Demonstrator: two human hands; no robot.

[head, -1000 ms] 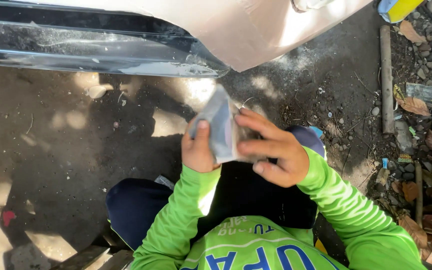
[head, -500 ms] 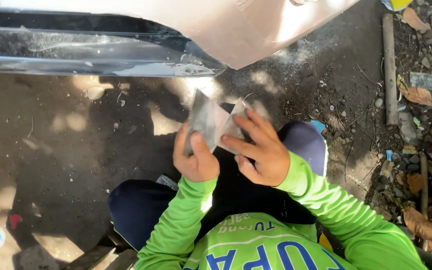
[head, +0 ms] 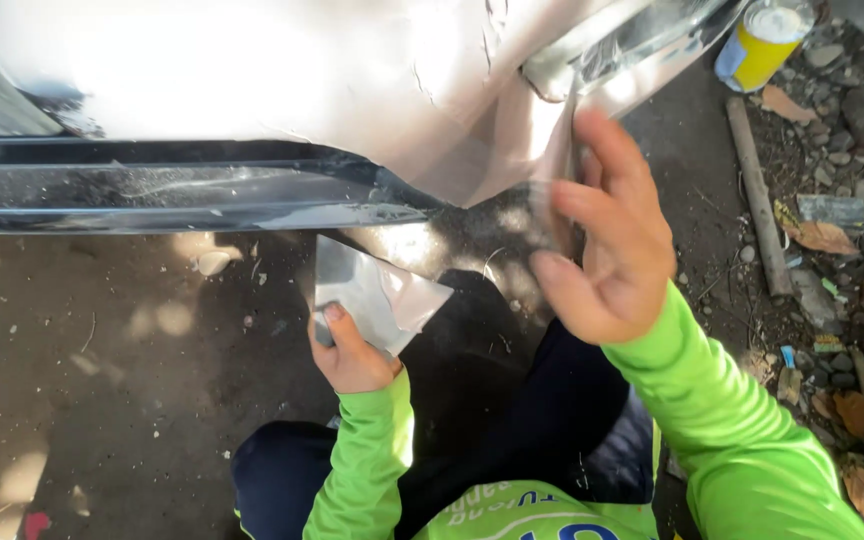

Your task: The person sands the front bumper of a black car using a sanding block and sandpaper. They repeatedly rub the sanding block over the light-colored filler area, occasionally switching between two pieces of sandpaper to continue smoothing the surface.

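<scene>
Yellow can (head: 760,42), contents unseen

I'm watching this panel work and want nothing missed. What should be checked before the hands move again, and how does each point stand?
1. Left hand has a firm grip on the folded grey sheet: ok, thumb pressed on its lower edge.
2. Right hand free: ok, fingers spread, holding nothing.
3. Right hand touching the pale car panel: cannot tell, the fingertips are at its lower edge.
4. Panel surface sound: not ok, fine cracks show near the crease.
5. Yellow can upright and out of the hands' way: ok.
6. Dirt ground by the knees free of debris: not ok, stones and leaves lie on the right.
</scene>
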